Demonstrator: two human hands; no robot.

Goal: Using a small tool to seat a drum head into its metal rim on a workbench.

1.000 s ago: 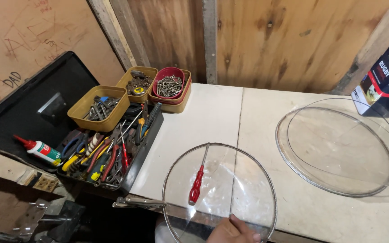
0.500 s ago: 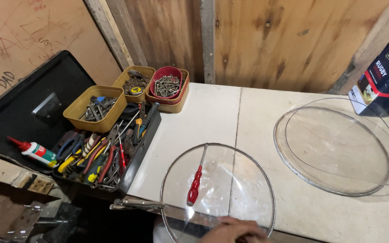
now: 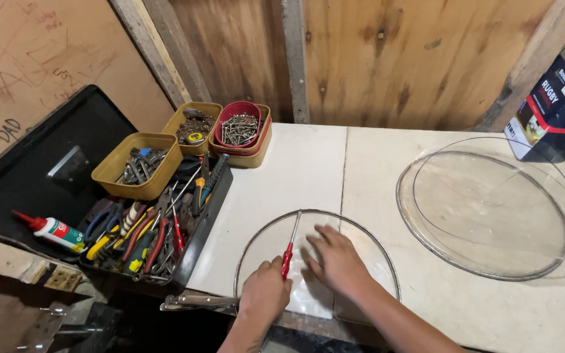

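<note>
Hands on a clear disc at the bench edge

Screwdriver (image 3: 288,252) with a red handle lies on a round clear disc (image 3: 367,252) at six o'clock on the white benchtop (image 3: 295,176), shaft pointing toward twelve. The left hand (image 3: 264,295) sits at the disc's seven o'clock, fingers curled and touching the red handle — whether it truly grips the handle I cannot tell. The right hand (image 3: 338,261) lies flat and spread on the disc just beside the tool, at its three o'clock, grasping nothing.

At three o'clock on the bench rests a larger clear round dish (image 3: 492,209), well apart from the hands. At nine o'clock an open black toolbox (image 3: 207,216) holds pliers and screwdrivers — a yellow tray (image 3: 109,171) of bits and a red bowl (image 3: 240,129) of screws sit at its eleven o'clock end. A small glue bottle (image 3: 52,230) with a red cap lies on the toolbox lid. A dark blue tin (image 3: 557,108) stands at two o'clock.
</note>
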